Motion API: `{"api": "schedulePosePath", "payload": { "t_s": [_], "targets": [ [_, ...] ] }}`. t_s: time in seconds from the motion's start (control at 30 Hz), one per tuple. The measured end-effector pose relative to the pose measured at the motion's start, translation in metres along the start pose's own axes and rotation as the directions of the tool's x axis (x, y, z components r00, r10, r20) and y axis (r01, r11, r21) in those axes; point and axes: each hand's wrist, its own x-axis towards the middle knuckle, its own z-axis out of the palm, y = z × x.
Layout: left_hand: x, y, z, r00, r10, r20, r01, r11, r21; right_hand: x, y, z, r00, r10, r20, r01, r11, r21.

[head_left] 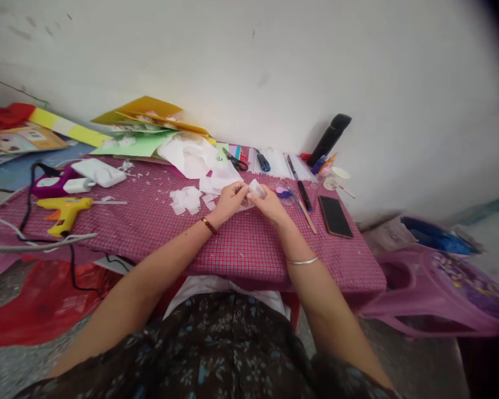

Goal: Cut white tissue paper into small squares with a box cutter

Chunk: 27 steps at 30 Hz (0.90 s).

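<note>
My left hand [232,199] and my right hand [270,204] meet above the table, both closed on a small piece of thin white paper [256,189]. Its upper part stands up between the fingers; the fingertips partly cover the rest. To the left of my hands lies a loose pile of cut white paper pieces [186,200]. Larger white sheets [220,178] rest just behind my left hand. A purple-and-blue round item [283,192] sits to the right of my right hand, too small to make out.
Black scissors [235,159], a blue-black box cutter [261,160], a pen [303,194] and a phone [335,216] lie on the checked tablecloth [241,252]. At left are a yellow glue gun [69,210], its cord and a power strip [58,180]. Coloured card sheets [145,141] stand behind.
</note>
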Motion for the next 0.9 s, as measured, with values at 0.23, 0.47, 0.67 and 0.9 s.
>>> {"api": "schedulePosePath", "payload": {
  "t_s": [0.23,0.47,0.67,0.9],
  "targets": [
    [0.012,0.014,-0.015,0.997,-0.027,-0.077,0.013,0.984,-0.178,0.012,0.008,-0.011,0.978,-0.069,-0.198,0.081,0.995,0.050],
    [0.023,0.022,-0.037,0.966,-0.206,-0.156,0.129,0.908,-0.399,0.005,-0.010,-0.036,0.998,-0.035,-0.053,0.039,0.997,0.073],
    [0.016,0.016,-0.033,0.949,-0.311,0.058,0.313,0.895,-0.318,0.004,-0.010,-0.034,0.998,-0.060,-0.034,0.061,0.997,0.040],
    [-0.007,0.006,-0.005,0.914,-0.316,0.257,0.333,0.943,-0.026,0.003,-0.010,-0.024,0.993,-0.108,-0.046,0.108,0.994,-0.006]
  ]
}}
